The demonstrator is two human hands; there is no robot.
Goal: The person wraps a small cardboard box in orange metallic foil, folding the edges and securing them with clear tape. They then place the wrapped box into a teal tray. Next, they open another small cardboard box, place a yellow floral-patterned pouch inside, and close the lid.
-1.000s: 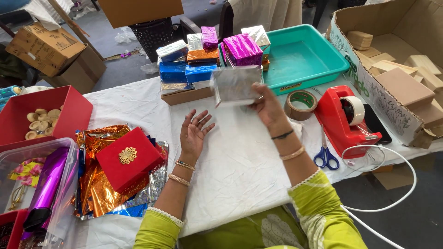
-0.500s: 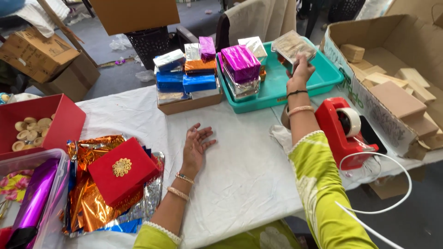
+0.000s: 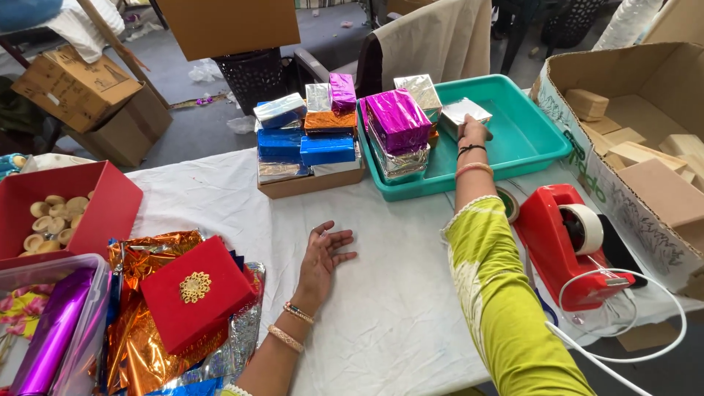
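While the left hand point(image 3: 323, 257) lies flat and open, palm down, on the white-covered counter point(image 3: 381, 308) near a red gift box point(image 3: 196, 292) on foil sheets, the right hand point(image 3: 474, 132) reaches far, fingers closed on a silver-wrapped box point(image 3: 465, 111) inside the teal tray point(image 3: 528, 136), beside a magenta-wrapped box point(image 3: 398, 119).
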